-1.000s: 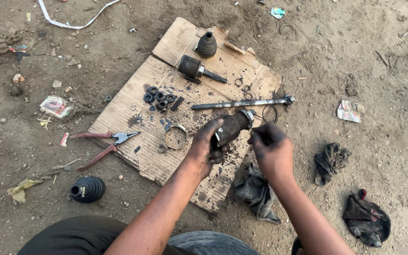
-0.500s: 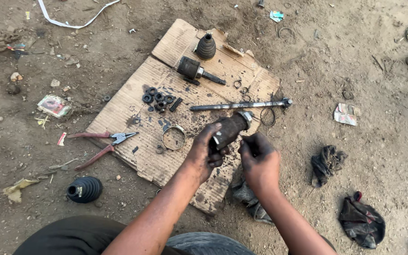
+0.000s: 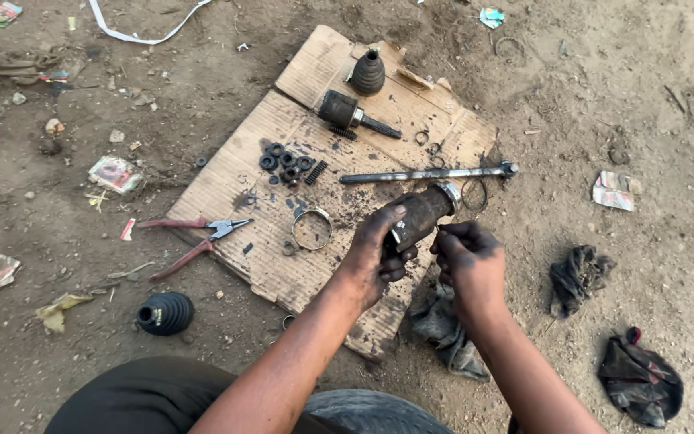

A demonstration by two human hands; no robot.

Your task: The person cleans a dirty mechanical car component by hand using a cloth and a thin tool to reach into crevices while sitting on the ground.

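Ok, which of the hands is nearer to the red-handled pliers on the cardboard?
Left. The left hand grips the greasy joint, right of the red-handled pliers; the right hand sits farther right beyond it.

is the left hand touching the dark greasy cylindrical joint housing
Touching: the head view shows the left hand wrapped around the dark greasy cylindrical joint housing.

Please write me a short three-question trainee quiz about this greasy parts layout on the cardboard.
1. Which hand holds the greasy joint housing?
2. True or false: the red-handled pliers lie on the cardboard's left edge.
3. The long steel shaft lies: A) on the cardboard, B) in the dirt by the rubber boot, C) in the right hand.

Key:
1. The left hand, in a closed grip.
2. True.
3. A.
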